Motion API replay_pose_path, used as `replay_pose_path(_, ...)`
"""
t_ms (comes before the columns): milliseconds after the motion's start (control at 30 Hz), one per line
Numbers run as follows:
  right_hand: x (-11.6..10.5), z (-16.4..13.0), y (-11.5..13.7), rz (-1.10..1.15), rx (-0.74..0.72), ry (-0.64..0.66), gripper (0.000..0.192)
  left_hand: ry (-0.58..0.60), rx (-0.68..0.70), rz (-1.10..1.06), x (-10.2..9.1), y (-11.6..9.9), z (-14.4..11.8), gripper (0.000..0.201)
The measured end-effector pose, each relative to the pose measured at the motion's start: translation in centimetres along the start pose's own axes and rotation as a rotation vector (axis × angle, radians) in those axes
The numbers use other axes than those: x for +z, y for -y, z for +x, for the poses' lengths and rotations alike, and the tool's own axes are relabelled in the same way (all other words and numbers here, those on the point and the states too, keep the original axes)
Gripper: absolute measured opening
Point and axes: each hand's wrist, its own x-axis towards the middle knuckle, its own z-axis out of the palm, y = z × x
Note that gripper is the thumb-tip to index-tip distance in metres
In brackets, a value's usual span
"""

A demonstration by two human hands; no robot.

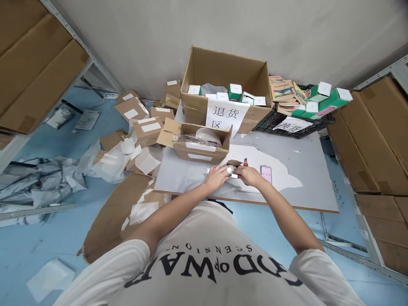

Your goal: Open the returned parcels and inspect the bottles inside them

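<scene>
Head view. The left hand (pixel 217 177) and right hand (pixel 249 175) meet at the near edge of the table (pixel 312 170), both closed around a small white packet (pixel 233 172) held between them just above the tabletop. The fingers of each hand curl over the packet's ends; only a strip of white shows between the hands. Directly behind the packet lies a small brown carton (pixel 234 162), and just right of that a red-handled cutter (pixel 245 161). A phone (pixel 266 173) with a pink screen lies flat on the table just beside the right hand. Behind the hands stands an open box (pixel 200 146) holding clear-wrapped goods, its flap turned out to the left. Farther back a large box (pixel 228 85) with a paper sign (pixel 225 115) on its front holds small green-and-white cartons. To its right a black crate (pixel 287 123) carries books (pixel 283 95) and more green cartons (pixel 328 98). Left of the table, taped parcels (pixel 143 123) and loose wrapping (pixel 41 182) cover the blue floor. Shelves with flat cardboard stand on both sides.
</scene>
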Motion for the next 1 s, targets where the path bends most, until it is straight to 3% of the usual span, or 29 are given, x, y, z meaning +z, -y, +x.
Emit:
replay_pose_path(100, 0.4, -1.1, -0.2, 0.088, -0.03, -0.103, 0.023, 0.002, 0.01, -0.08, -0.2, 0.5, -0.2, 0.02)
replay_pose_path(167, 1.2, -2.1, -0.6, 0.191, -0.012, -0.272, 0.025, -0.026, 0.009, -0.144, -0.2, 0.9, -0.3, 0.037)
replay_pose_path(300, 3.6, -3.4, -0.8, 0.442, 0.195, -0.604, 0.043, -0.084, -0.051, -0.252, 0.0, 1.2, -0.5, 0.055)
replay_pose_path(367, 4.7, -3.7, -0.6, 0.515, 0.234, -0.619, 0.045, -0.099, -0.051, -0.267, 0.3, 1.2, -0.5, 0.046)
replay_pose_path(500, 5.9, -3.3, 0.1, 0.468, 0.157, -0.539, 0.042, -0.117, -0.02, -0.218, 0.5, 1.1, -0.1, 0.026)
replay_pose_path(667, 5.9, -2.0, -0.5, 0.468, 0.156, -0.543, 0.039, -0.105, 0.006, -0.168, 0.6, 1.0, 0.3, 0.023)
replay_pose_path(800, 5.7, -0.7, -1.5, 0.612, 0.129, -0.567, 0.032, -0.09, -0.007, -0.209, 0.6, 1.0, 0.4, 0.021)
replay_pose_path(900, 5.8, -0.1, -1.7, 0.691, 0.166, -0.602, 0.048, -0.097, -0.045, -0.241, 0.6, 0.8, 0.5, 0.02)
replay_pose_path(1000, 5.8, 0.1, -1.6, 0.626, 0.161, -0.601, 0.068, -0.113, -0.087, -0.273, 0.6, 0.7, 0.7, 0.029)
